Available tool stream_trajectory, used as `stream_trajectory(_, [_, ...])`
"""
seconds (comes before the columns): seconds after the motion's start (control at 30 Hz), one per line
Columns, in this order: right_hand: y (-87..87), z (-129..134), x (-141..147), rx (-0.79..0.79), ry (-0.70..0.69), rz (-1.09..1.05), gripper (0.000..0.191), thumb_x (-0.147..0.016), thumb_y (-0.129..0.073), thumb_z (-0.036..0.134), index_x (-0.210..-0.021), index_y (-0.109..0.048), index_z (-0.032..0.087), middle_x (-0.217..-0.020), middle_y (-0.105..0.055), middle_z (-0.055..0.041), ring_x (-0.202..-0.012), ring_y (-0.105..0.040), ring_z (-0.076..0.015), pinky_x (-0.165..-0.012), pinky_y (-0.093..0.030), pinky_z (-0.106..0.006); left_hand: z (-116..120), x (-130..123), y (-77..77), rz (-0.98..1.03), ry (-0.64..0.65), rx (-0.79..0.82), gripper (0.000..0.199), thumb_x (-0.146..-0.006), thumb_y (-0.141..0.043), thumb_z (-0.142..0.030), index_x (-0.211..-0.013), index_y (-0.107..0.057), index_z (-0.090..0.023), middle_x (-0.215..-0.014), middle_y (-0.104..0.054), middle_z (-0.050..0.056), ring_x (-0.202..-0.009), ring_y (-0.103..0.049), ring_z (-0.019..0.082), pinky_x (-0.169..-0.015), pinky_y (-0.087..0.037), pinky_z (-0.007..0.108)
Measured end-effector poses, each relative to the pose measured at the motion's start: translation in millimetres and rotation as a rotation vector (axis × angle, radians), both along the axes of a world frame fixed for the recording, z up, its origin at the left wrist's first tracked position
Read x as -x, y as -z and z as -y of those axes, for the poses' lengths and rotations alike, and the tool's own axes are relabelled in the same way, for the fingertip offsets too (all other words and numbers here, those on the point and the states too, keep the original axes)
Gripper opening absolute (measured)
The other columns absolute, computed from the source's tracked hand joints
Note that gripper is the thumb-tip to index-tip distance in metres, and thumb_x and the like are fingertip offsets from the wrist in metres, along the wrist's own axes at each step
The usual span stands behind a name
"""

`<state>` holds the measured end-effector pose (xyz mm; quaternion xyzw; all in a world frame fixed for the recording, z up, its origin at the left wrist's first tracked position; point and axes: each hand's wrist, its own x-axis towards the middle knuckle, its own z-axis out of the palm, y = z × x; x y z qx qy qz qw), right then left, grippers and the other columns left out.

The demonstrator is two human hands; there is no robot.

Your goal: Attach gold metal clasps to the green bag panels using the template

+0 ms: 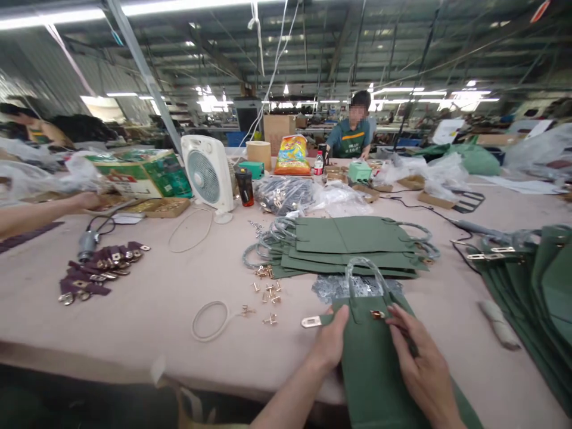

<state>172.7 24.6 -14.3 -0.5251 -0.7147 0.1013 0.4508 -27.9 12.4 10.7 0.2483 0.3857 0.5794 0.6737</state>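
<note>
A green handbag [370,363] with a plastic-wrapped handle [366,265] stands at the table's front edge before me. My left hand [330,339] grips its left upper edge, thumb on the front. Just beyond that thumb, a green strap with a pale metal end plate [311,322] sticks out to the left. My right hand [417,351] is closed at the bag's upper right, its fingertips at a small gold-coloured turn-lock fitting [378,314] on the front. Loose gold-coloured metal fittings [270,295] lie to the left of the bag.
Stacked green bag pieces [348,235] lie behind the bag; more green bags [536,298] are at the right. A white fan [208,173], a dark bottle [244,187] and purple straps [96,271] stand or lie leftward. One co-worker [353,134] is across the table; another person's arm [49,208] reaches in at left.
</note>
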Motion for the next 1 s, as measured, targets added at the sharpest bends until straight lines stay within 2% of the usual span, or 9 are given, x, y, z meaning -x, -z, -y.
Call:
stream_trajectory(0.1, [-17.0, 1.2, -1.4, -0.011, 0.132, -0.113, 0.043, -0.100, -0.058, 0.046, -0.137, -0.062, 0.025, -0.126, -0.071, -0.0098, -0.104, -0.072, -0.0276, -0.102, -0.056, -0.048, 0.0, -2.0, -5.8, -0.358, -0.029, -0.183, 0.035, -0.094, -0.064, -0.050, -0.107, -0.075, -0.019, -0.115, -0.076, 0.015, -0.112, -0.063, 0.036, -0.111, -0.041, 0.044])
stream_trajectory(0.17, [-35.1, -1.0, 5.1, -0.030, 0.126, -0.161, 0.042, -0.099, -0.059, 0.047, -0.134, -0.064, 0.024, -0.124, -0.072, -0.0105, -0.100, -0.072, -0.0264, -0.098, -0.057, -0.045, -0.3, -3.5, -7.2, -0.519, -0.052, -0.204, 0.031, -0.095, -0.062, -0.049, -0.103, -0.074, -0.021, -0.114, -0.074, 0.015, -0.112, -0.061, 0.037, -0.112, -0.038, 0.044])
stream_trajectory(0.27, [-65.4, -10.5, 26.4, -0.020, -0.058, -0.141, 0.035, -0.101, -0.059, 0.042, -0.130, -0.067, 0.025, -0.118, -0.074, -0.0096, -0.095, -0.073, -0.0238, -0.091, -0.059, -0.039, 0.1, -5.6, -6.0, -0.628, -0.067, -0.168, 0.028, -0.095, -0.061, -0.047, -0.104, -0.072, -0.023, -0.116, -0.073, 0.015, -0.116, -0.059, 0.037, -0.113, -0.035, 0.043])
stream_trajectory(0.37, [-89.8, -29.0, 56.1, -0.008, -0.340, 0.018, 0.027, -0.102, -0.057, 0.036, -0.124, -0.072, 0.026, -0.117, -0.075, -0.0091, -0.103, -0.072, -0.0248, -0.094, -0.059, -0.039, 2.3, -5.7, -3.7, -0.569, -0.076, -0.176, 0.031, -0.094, -0.063, -0.046, -0.111, -0.073, -0.022, -0.122, -0.072, 0.016, -0.122, -0.057, 0.038, -0.114, -0.032, 0.041])
stream_trajectory(0.47, [-101.7, -54.1, 83.9, 0.059, -0.561, 0.210, 0.022, -0.101, -0.057, 0.028, -0.113, -0.076, 0.025, -0.111, -0.077, -0.0070, -0.101, -0.073, -0.0233, -0.091, -0.059, -0.036, 6.6, -5.8, -0.5, -0.512, -0.056, -0.201, 0.037, -0.093, -0.064, -0.048, -0.117, -0.071, -0.021, -0.127, -0.070, 0.017, -0.126, -0.054, 0.040, -0.116, -0.029, 0.042])
stream_trajectory(0.53, [-102.7, -71.2, 96.6, 0.105, -0.602, 0.327, 0.021, -0.098, -0.059, 0.021, -0.107, -0.077, 0.025, -0.105, -0.078, -0.0052, -0.096, -0.073, -0.0221, -0.088, -0.059, -0.034, 10.4, -7.3, 3.3, -0.574, -0.017, -0.204, 0.035, -0.096, -0.060, -0.049, -0.116, -0.070, -0.022, -0.125, -0.069, 0.017, -0.124, -0.053, 0.040, -0.116, -0.028, 0.044])
stream_trajectory(0.77, [-94.0, -108.0, 94.3, 0.277, -0.389, 0.811, 0.033, -0.090, -0.063, 0.010, -0.114, -0.078, 0.026, -0.119, -0.078, -0.0064, -0.111, -0.073, -0.0243, -0.098, -0.055, -0.033, 21.2, -17.2, 9.4, -0.858, -0.030, -0.201, 0.030, -0.098, -0.056, -0.051, -0.097, -0.068, -0.024, -0.099, -0.072, 0.014, -0.101, -0.064, 0.036, -0.104, -0.040, 0.046])
stream_trajectory(0.9, [-92.0, -102.2, 91.1, 0.384, -0.207, 0.938, 0.018, -0.089, -0.065, 0.012, -0.100, -0.079, 0.012, -0.102, -0.079, -0.0203, -0.101, -0.076, -0.0326, -0.091, -0.057, -0.039, 22.4, -22.5, -1.1, -1.330, 0.129, -0.174, 0.031, -0.101, -0.048, -0.043, -0.108, -0.067, -0.020, -0.103, -0.075, 0.012, -0.096, -0.070, 0.031, -0.089, -0.051, 0.039])
stream_trajectory(1.0, [-85.9, -82.9, 105.2, 0.423, -0.127, 0.982, 0.024, -0.089, -0.061, 0.009, -0.109, -0.075, 0.006, -0.105, -0.076, -0.0261, -0.101, -0.075, -0.0367, -0.087, -0.058, -0.043, 23.7, -23.9, -4.7, -1.502, 0.208, -0.215, 0.031, -0.100, -0.049, -0.036, -0.119, -0.066, -0.019, -0.110, -0.075, 0.012, -0.096, -0.072, 0.028, -0.084, -0.052, 0.035])
